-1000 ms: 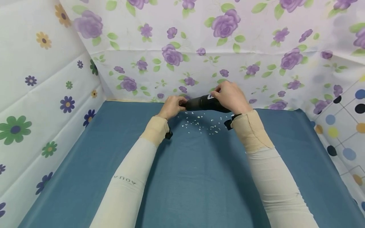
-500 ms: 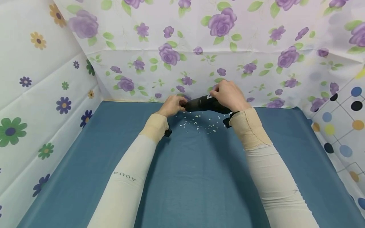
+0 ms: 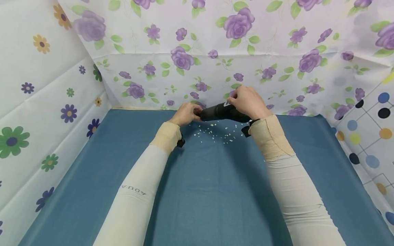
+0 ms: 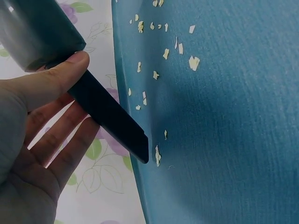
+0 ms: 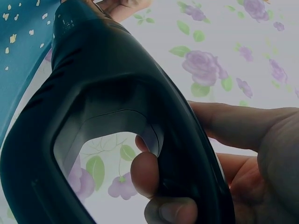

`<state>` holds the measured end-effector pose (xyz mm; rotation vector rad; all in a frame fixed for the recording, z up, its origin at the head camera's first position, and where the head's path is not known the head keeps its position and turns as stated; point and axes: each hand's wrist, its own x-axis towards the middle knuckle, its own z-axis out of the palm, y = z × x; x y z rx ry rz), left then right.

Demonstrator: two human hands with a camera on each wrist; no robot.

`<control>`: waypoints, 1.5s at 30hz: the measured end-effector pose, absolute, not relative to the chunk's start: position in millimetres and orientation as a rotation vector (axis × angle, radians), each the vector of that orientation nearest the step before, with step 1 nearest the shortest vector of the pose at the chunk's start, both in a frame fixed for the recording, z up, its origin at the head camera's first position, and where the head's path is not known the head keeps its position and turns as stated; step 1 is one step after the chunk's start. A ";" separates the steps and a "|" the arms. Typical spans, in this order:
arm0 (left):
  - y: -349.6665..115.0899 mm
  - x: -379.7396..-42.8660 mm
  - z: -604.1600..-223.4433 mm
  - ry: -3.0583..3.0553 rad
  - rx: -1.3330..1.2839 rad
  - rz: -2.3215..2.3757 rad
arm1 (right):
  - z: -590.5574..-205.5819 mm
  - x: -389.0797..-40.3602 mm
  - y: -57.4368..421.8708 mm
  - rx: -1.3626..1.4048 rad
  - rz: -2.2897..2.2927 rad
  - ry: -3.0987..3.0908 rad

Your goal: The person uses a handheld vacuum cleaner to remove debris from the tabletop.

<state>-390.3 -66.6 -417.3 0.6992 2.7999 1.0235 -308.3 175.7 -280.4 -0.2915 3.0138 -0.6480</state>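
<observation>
with my right grip i hold the looped handle of what appears to be a black handheld vacuum, fingers wrapped through the loop; with my left grip i pinch a narrow black nozzle at the front end of the body, thumb on one side and fingers on the other. the vacuum lies crosswise between both grips, raised over the far part of the blue-covered bench, near the floral sheet. i judge the step in hand to be seating or checking the nozzle; whether it is fully home, i cannot tell. to do this well, i should brace the body with the right grip, align the nozzle with its socket, apply force straight along that line without rocking, and test the joint with a light pull before releasing the left grip. i should grasp near the joint, not at the angled tip. count: vacuum, one; nozzle, one; grips, two, both occupied; pale sleeves, two; pale scraps, roughly twenty in the left wrist view, scattered on the bench. in the head view they are too small for an exact total, and some may be hidden.
</observation>
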 end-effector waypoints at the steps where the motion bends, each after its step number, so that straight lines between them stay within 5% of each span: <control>1: -66.8 -390.3 -417.5 2.801 0.700 1.022 | -280.6 -308.3 176.1 -0.294 -0.652 3.011; 45: -60.6 -380.9 -411.8 2.768 0.748 0.926 | -279.3 -306.7 193.6 -0.347 -0.669 2.948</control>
